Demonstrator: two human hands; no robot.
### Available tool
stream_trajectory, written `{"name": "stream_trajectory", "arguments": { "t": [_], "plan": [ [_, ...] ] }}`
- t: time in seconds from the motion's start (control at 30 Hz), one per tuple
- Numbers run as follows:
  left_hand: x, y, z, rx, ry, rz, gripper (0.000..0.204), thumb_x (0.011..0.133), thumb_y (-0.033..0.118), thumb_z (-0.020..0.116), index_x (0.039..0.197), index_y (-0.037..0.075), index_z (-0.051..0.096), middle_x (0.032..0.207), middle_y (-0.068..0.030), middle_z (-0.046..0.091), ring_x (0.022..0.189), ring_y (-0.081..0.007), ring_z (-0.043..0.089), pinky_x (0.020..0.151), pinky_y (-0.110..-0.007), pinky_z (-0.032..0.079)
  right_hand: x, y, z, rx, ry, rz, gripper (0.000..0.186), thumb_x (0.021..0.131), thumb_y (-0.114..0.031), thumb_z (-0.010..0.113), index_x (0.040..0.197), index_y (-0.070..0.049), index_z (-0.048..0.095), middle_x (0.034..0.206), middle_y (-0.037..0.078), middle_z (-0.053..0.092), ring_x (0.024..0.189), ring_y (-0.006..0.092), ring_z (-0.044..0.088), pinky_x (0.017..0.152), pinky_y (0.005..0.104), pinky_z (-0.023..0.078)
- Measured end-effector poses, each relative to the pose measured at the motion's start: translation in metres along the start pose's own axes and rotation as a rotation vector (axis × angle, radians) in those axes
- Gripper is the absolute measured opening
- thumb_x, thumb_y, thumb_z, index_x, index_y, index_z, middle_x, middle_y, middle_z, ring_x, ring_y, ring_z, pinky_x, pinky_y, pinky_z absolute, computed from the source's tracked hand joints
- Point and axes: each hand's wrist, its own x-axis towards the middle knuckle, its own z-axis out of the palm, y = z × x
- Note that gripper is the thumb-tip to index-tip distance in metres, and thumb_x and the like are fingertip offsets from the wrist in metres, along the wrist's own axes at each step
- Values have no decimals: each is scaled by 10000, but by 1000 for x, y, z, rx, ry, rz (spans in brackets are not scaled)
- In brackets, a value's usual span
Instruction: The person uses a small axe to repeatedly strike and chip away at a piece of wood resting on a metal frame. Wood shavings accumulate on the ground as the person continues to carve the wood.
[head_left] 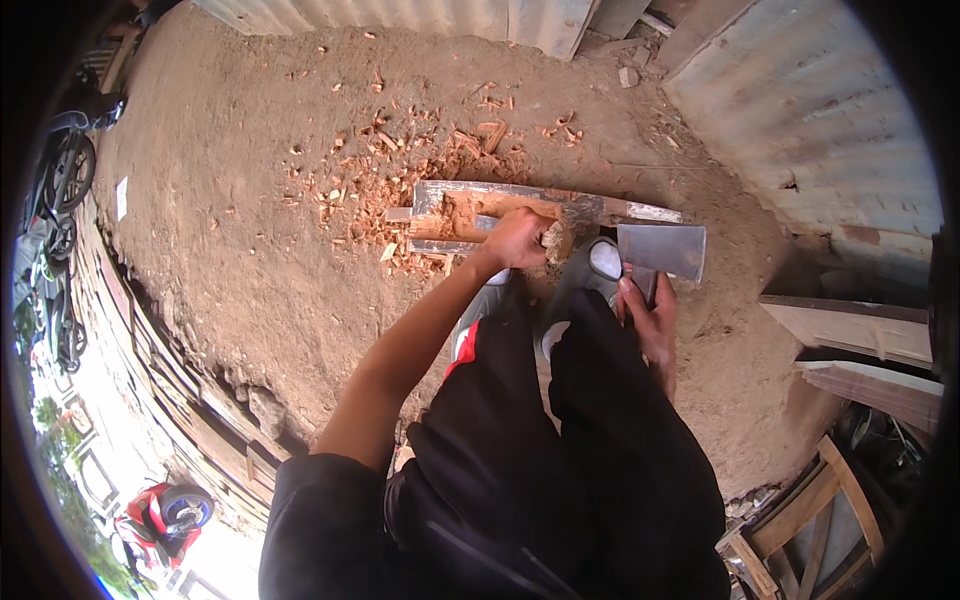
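My left hand (518,240) is closed around a chisel. Its flat grey blade (487,222) shows left of the fist, and a frayed, pale wooden handle end (557,243) sticks out on the right. Under it lies a weathered timber beam (590,207) with a rough, reddish hollow cut into its left part. My right hand (652,325) grips the handle of a cleaver (662,250), whose wide rectangular blade is held flat near the beam's right end, above my right shoe. The fist hides part of the hollow.
Reddish wood chips (385,150) are scattered over the dirt floor (250,200) beyond and left of the beam. My grey shoes (575,275) stand close to its near side. Corrugated metal sheets (810,120) rise at the far right, with stacked boards (860,330) nearer. Motorcycles (165,520) stand at the left.
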Motion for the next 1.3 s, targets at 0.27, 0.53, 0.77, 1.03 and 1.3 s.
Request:
{"name": "stream_trajectory", "arguments": {
  "t": [0.27,0.53,0.77,1.03,1.3],
  "plan": [
    [6,6,20,170,115,-151,193,649,183,703,807,78,667,731,-200,689,738,-443,691,660,-526,558,11,-7,13,-3,17,138,218,1070,-185,604,1164,9,578,719,20,567,519,89,517,467,257,420],
    [14,3,17,123,121,-140,218,635,186,709,809,63,664,697,-219,667,730,-437,694,667,-517,563,24,6,18,-229,-18,98,233,1093,-240,573,1097,-8,597,693,16,555,569,82,506,528,275,420],
    [9,2,12,60,211,-105,231,636,190,727,821,60,680,695,-215,659,704,-433,681,652,-511,544,17,24,27,-401,41,96,292,1065,-274,615,1128,11,600,791,114,657,704,224,647,671,392,508],
    [-1,-3,14,37,309,33,301,687,275,788,888,70,696,728,-194,662,721,-417,672,626,-491,529,21,39,33,-388,89,-13,337,1057,-292,623,1167,25,597,915,234,691,795,398,658,764,435,517],
    [2,2,8,47,321,-13,297,741,335,797,837,71,700,720,-200,662,691,-398,675,604,-467,529,26,43,23,-247,89,-10,266,1065,-267,608,995,-10,596,703,55,620,610,191,594,601,350,489]
  ]
}}
